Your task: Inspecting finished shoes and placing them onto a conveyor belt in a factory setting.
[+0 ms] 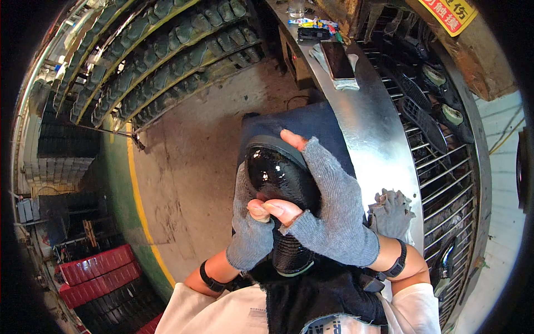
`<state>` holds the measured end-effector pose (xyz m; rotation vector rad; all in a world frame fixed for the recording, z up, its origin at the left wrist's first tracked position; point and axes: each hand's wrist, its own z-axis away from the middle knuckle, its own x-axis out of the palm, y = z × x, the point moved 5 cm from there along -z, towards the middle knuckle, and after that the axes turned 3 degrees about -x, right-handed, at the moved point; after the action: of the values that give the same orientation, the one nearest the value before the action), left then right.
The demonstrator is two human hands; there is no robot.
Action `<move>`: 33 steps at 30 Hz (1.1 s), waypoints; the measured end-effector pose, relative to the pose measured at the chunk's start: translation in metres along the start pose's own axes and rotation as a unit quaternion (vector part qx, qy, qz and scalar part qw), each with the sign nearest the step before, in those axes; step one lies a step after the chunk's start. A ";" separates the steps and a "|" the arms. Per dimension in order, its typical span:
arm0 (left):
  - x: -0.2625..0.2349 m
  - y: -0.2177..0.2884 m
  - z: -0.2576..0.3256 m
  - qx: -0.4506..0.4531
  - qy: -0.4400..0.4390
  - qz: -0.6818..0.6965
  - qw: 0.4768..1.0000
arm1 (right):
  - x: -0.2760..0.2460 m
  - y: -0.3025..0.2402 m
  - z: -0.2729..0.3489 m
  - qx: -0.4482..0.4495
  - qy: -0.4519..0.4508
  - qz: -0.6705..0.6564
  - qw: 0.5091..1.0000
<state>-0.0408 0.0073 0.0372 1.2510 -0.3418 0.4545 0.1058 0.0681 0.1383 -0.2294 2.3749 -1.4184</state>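
A glossy black shoe (283, 173) lies over my lap, its rounded toe pointing away from me. A dark sole edge (276, 141) runs round the toe, and the heel end sits close to my body. My left hand (250, 231), in a grey fingertip-less glove, wraps the shoe's left side, its thumb on the upper. Along the right side, my right hand (332, 206), gloved the same way, has a fingertip at the sole edge near the toe. Its thumb presses the upper beside the left thumb. The underside of the shoe is hidden.
On my right runs a metal bench (378, 128) with a phone (338, 60) on a white cloth and a crumpled grey glove (391, 212). Beyond it, a barred rack (445, 203) carries black soles (424, 123). Shelves of dark shoe forms (167, 47) stand far left; red boxes (99, 273) lower left.
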 end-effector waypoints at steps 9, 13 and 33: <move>0.019 0.028 -0.005 0.105 0.014 -0.152 0.983 | -0.018 -0.001 -0.033 0.028 -0.054 -0.032 0.998; 0.027 0.052 -0.002 0.131 0.079 -0.300 0.942 | -0.007 0.047 0.006 0.123 0.039 -0.204 0.971; 0.034 0.061 -0.111 0.107 -0.128 -0.155 0.974 | 0.011 0.113 0.078 0.435 -0.004 -0.607 0.665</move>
<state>-0.0424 0.1334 0.0723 1.5493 -0.3124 0.0604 0.1313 0.0559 0.0036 -1.6927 1.0078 -2.8124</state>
